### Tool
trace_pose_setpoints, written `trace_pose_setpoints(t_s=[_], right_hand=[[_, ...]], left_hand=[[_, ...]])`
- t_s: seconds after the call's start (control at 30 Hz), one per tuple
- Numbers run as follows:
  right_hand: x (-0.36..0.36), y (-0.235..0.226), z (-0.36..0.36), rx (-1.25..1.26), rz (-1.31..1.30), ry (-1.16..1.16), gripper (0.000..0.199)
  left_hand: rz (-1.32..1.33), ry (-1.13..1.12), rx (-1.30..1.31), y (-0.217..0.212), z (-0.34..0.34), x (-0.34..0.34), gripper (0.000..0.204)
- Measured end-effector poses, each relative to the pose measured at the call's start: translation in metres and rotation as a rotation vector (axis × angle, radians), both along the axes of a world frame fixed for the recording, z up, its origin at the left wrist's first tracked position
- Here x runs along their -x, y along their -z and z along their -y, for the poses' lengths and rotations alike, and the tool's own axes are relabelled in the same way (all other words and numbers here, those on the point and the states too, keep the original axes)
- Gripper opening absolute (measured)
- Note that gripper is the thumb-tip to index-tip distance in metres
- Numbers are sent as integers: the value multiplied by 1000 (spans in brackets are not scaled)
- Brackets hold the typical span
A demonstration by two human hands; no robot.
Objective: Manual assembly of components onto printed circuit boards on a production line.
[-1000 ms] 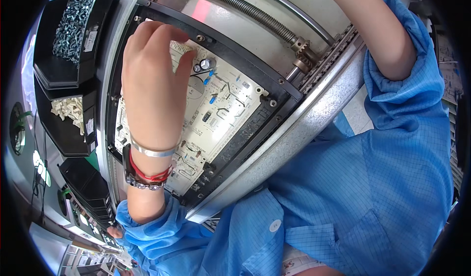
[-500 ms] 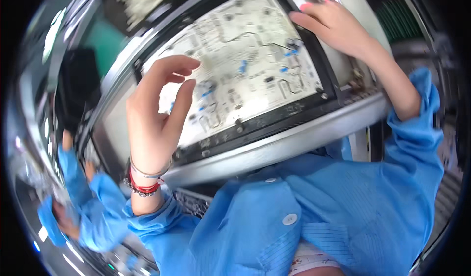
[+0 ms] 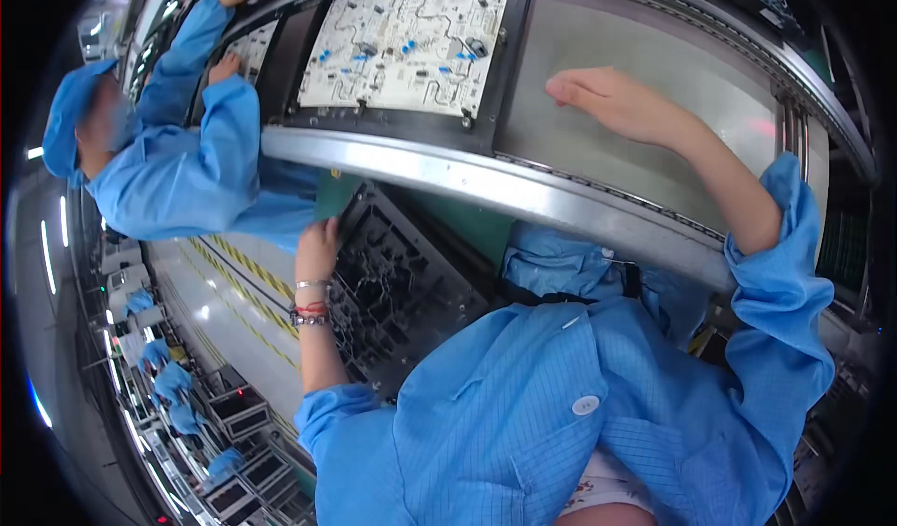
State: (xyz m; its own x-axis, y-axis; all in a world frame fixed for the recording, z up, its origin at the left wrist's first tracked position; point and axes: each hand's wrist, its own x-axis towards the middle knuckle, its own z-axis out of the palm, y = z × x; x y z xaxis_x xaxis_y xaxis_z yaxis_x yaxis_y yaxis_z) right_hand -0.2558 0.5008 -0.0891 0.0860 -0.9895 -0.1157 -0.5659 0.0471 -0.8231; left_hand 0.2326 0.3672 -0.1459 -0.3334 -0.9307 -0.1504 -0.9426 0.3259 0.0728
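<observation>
Black fixture plate (image 3: 397, 278): we judge it stiff, weighty, best rim-held. Left hand (image 3: 316, 253) grips its ten-o'clock edge; right hand (image 3: 612, 106) loose, empty.

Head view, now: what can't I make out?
All head view:
Left hand: grip on the black slotted carrier unclear; fingertips too small.
Carrier: lower right part hidden behind the blue smock.
Right hand: palm hidden by the hand itself, so its contents can't be told.
Populated circuit board: component markings too small.
</observation>
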Motion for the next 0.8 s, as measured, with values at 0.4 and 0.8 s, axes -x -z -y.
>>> trace_pose_setpoints(t_s=[0.4, 0.8], right_hand=[[24, -13, -25, 88, 5, 13, 35], [-71, -61, -115, 246, 445, -333, 61]], left_hand=[[-287, 70, 535, -39, -74, 27, 18], [-753, 648, 886, -163, -133, 149, 51]])
